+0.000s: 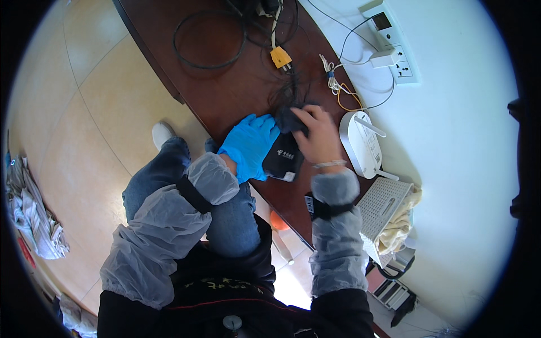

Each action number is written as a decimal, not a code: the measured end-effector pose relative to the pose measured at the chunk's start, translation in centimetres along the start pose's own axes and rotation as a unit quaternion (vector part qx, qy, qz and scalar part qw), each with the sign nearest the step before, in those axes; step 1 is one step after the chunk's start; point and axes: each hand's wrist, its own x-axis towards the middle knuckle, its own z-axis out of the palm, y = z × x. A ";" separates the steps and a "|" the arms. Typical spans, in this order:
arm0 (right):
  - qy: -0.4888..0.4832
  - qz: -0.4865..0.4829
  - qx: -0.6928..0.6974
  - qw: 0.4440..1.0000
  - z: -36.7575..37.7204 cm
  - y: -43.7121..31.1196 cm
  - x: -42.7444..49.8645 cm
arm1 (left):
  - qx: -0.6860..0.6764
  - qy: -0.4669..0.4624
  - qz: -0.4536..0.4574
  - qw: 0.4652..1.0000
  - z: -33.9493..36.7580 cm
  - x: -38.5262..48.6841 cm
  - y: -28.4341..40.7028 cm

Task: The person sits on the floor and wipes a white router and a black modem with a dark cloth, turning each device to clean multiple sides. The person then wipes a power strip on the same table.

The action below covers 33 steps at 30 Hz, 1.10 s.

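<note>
My left hand (250, 145), in a blue disposable glove, lies over the left side of a flat black set-top box (282, 158) and holds it on the dark brown wooden desk (207, 93). The box bears pale writing and a small white label. My bare right hand (319, 135) is at the box's far end, blurred, its fingers closed on a dark cloth (290, 120). That cloth touches the box's upper part and hides it. Black cables (293, 86) lie bunched just beyond the cloth.
A yellow plug (280, 58) and a looped black cable (209, 65) lie farther back. Along the wall stand a white router (361, 145) with antennas and a white plastic basket (382, 205) holding cloth. A white adapter (383, 58) sits in the wall socket, with thin wires trailing down.
</note>
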 end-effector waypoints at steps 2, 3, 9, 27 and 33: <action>0.045 0.020 -0.017 0.999 2.0 0.5 0.9 | -0.024 0.017 -0.003 1.000 -0.2 0.0 0.1; 0.024 0.063 -0.041 0.997 2.3 0.9 1.4 | -0.030 0.009 -0.012 0.999 -0.3 0.0 0.1; 0.200 0.084 0.028 0.976 -1.6 1.1 1.2 | -0.038 0.010 -0.002 0.999 -0.2 -0.1 -0.1; 0.267 0.093 0.076 0.956 -2.0 0.7 -3.9 | 0.017 -0.014 -0.013 1.000 -0.1 0.1 0.6; 0.361 0.252 0.357 0.824 -0.7 -0.4 -9.5 | 0.047 0.034 0.046 0.997 0.3 0.1 1.1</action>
